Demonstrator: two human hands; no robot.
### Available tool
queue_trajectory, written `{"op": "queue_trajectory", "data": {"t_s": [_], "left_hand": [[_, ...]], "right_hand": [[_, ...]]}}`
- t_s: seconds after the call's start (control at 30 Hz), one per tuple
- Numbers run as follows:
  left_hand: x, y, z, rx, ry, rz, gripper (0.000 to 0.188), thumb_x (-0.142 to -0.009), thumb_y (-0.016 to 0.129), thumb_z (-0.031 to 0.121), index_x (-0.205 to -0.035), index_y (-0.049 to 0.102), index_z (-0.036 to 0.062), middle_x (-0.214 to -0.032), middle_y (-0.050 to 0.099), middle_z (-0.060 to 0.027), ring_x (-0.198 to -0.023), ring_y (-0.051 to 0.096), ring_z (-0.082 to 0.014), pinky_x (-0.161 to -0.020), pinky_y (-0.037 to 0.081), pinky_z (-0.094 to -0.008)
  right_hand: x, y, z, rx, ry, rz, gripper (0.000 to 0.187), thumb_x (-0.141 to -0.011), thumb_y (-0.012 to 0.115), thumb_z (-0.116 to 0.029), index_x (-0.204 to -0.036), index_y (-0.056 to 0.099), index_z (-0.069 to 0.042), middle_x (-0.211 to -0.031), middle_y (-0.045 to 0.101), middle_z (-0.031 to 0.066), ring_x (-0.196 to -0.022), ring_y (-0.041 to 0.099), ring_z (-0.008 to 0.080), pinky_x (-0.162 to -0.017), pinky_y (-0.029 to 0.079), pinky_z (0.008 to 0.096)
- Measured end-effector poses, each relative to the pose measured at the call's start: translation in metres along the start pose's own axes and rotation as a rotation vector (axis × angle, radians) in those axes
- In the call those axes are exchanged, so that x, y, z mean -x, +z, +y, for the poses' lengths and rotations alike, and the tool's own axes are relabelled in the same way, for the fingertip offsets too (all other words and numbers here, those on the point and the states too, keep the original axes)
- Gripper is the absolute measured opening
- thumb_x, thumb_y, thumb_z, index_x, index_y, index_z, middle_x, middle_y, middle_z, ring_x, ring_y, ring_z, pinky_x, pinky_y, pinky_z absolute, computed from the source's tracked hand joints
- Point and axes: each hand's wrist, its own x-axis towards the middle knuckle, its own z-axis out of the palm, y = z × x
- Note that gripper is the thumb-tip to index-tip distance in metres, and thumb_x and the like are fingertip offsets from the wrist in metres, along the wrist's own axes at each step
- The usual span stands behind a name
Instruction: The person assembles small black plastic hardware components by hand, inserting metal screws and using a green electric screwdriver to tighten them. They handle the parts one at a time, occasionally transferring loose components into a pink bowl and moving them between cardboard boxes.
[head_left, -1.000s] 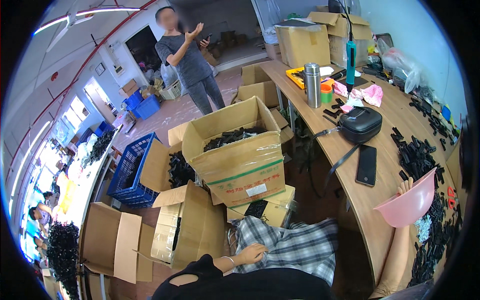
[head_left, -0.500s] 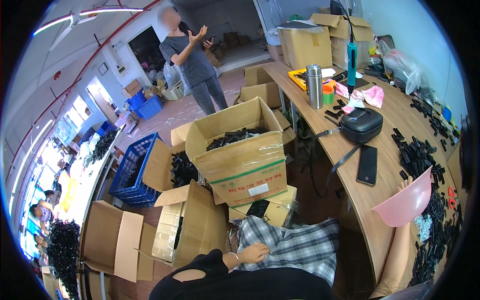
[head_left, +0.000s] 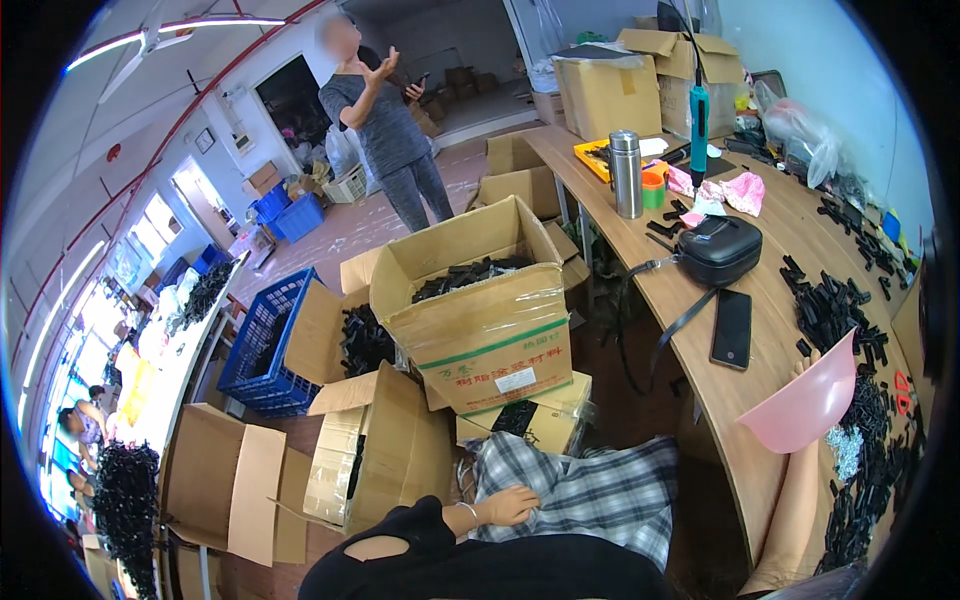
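My left hand (head_left: 508, 505) rests on the plaid cloth (head_left: 600, 490) over my lap, fingers lying flat with nothing in them. At the right, my right arm reaches up along the table to a pink plastic bowl (head_left: 800, 400) tipped on its side. Only the fingertips of my right hand (head_left: 806, 364) show, past the bowl's upper rim; the bowl hides the palm and thumb, and the hand appears to hold it. Small black plastic parts (head_left: 838, 312) lie heaped just beyond and beside the bowl. Near it are silvery-blue bits (head_left: 845, 450) and red pieces (head_left: 902, 392).
On the wooden table (head_left: 650, 275) are a phone (head_left: 731, 329), a black case (head_left: 720, 250) with a strap, a steel flask (head_left: 626, 175) and a hanging teal electric screwdriver (head_left: 698, 130). Cardboard boxes (head_left: 480, 350) and a blue crate (head_left: 265, 345) crowd my left. A person (head_left: 385, 140) stands beyond.
The standing person's raised hand has shifted slightly left. The pink bowl has shifted slightly left and down with my right hand. My left hand stays on the cloth.
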Motion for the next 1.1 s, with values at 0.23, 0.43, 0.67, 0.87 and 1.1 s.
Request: {"op": "queue_trajectory", "data": {"t_s": [0.23,0.43,0.67,0.87,1.1], "left_hand": [[0.0,0.001,-0.001,0.001,0.015,0.007,0.024,-0.079,0.043,0.014,-0.098,0.053,0.0033,-0.096,0.053,-0.0111,-0.093,0.05,-0.0271,-0.085,0.037,-0.0378],[0.0,0.002,-0.001,0.029,-0.033,-0.016,0.024,-0.079,0.044,0.014,-0.098,0.054,0.0031,-0.097,0.054,-0.0121,-0.094,0.05,-0.0282,-0.086,0.037,-0.0386],[0.0,-0.002,0.001,0.028,-0.029,-0.01,0.024,-0.079,0.044,0.014,-0.098,0.054,0.0032,-0.099,0.055,-0.0126,-0.095,0.051,-0.0284,-0.087,0.037,-0.0389],[0.0,0.0,0.0,0.018,-0.016,0.005,0.024,-0.079,0.045,0.014,-0.099,0.053,0.0036,-0.098,0.055,-0.0122,-0.095,0.051,-0.028,-0.086,0.038,-0.0387],[0.002,0.006,-0.005,0.003,-0.016,0.01,0.024,-0.078,0.046,0.014,-0.099,0.053,0.0045,-0.1,0.054,-0.0118,-0.095,0.051,-0.0282,-0.085,0.038,-0.0383]], "right_hand": [[-0.001,-0.009,0.001,-0.025,0.039,-0.083,0.011,-0.091,0.043,-0.014,-0.085,0.04,-0.005,-0.067,0.034,0.0013,-0.061,0.033,0.012,-0.056,0.031,0.0241],[-0.001,-0.014,0.002,-0.04,0.066,-0.148,0.012,-0.09,0.044,-0.014,-0.085,0.04,-0.005,-0.066,0.034,0.0013,-0.06,0.033,0.0121,-0.056,0.031,0.024],[-0.002,-0.02,0.0,-0.066,0.092,-0.216,0.012,-0.09,0.044,-0.014,-0.085,0.04,-0.004,-0.066,0.034,0.0014,-0.059,0.033,0.0121,-0.055,0.031,0.024],[-0.003,-0.024,-0.003,-0.074,0.114,-0.275,0.012,-0.09,0.044,-0.014,-0.085,0.04,-0.004,-0.065,0.034,0.0015,-0.059,0.033,0.0122,-0.055,0.031,0.0239],[-0.001,-0.019,-0.001,-0.11,0.123,-0.227,0.013,-0.089,0.046,-0.013,-0.083,0.038,-0.003,-0.063,0.032,0.0013,-0.056,0.031,0.0117,-0.053,0.03,0.0241]]}}
